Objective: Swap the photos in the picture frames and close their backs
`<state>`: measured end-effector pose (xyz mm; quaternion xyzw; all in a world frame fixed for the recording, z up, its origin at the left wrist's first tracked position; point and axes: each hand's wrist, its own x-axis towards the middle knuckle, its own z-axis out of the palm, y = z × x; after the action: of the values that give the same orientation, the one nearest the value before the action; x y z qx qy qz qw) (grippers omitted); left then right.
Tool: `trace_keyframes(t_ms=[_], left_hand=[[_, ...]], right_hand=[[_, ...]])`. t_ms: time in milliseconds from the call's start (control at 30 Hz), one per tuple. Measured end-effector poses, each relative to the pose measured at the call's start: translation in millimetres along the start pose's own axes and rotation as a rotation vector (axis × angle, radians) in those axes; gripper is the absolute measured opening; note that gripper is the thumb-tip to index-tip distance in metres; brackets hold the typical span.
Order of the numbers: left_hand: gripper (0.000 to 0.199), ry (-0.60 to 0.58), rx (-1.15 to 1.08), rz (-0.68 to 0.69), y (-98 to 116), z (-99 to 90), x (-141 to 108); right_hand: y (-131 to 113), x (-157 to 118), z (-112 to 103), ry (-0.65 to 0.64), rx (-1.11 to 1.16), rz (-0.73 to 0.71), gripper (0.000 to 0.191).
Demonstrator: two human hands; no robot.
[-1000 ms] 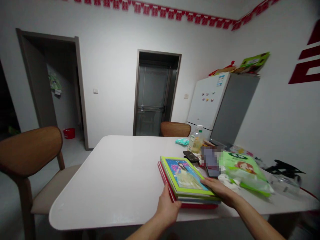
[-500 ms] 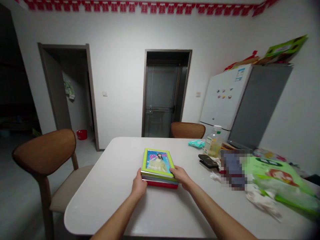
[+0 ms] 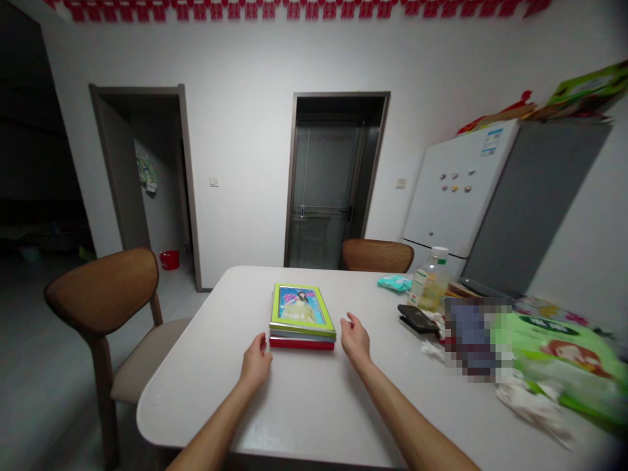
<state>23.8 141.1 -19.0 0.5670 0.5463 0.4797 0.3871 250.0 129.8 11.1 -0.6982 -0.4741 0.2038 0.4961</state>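
A stack of picture frames lies on the white table. On top is a lime-green picture frame (image 3: 302, 309) holding a picture of a dark-haired figure in a pale yellow dress. Under it a greyish frame (image 3: 302, 335) shows only its edge, and a red frame (image 3: 301, 343) is at the bottom. Just left of the stack's near corner is my left hand (image 3: 256, 362), fingers loosely bent and holding nothing. My right hand (image 3: 355, 337) is off to the right of the stack with a small gap, its fingers apart and nothing in them.
The white table (image 3: 294, 405) also bears a plastic bottle (image 3: 430, 281), a black wallet-like item (image 3: 417, 318), a turquoise packet (image 3: 395, 282), crumpled tissue (image 3: 532, 409) and a green package (image 3: 564, 353) on the right. Wooden chairs stand at the left (image 3: 105, 288) and far side (image 3: 377, 255).
Both hands have let go of the stack of picture frames and drawn apart from its sides. The stack rests on the table, a little farther from me; the camera view has shifted slightly.
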Motion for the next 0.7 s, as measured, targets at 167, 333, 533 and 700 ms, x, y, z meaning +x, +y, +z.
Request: trace_keyframes(t_ms=[167, 333, 533, 700], left_hand=[[0.033, -0.017, -0.077, 0.042, 8.0, -4.2, -34.2], [0.062, -0.097, -0.253, 0.168, 85.1, 8.6, -47.2], [0.082, -0.353, -0.649, 0.427, 188.6, -4.3, -59.4], [0.086, -0.368, -0.703, 0.395, 183.9, -10.1, -58.5]], right_hand=[[13.8, -52.2, 6.4, -0.057, 0.016, -0.037, 0.047], [-67.6, -74.8, 0.8, -0.29, 0.509, -0.204, 0.07], [-168.1, -86.0, -36.3, -0.409, 1.039, -0.426, 0.08], [-164.5, -85.3, -26.5, -0.441, 1.065, -0.36, 0.075]])
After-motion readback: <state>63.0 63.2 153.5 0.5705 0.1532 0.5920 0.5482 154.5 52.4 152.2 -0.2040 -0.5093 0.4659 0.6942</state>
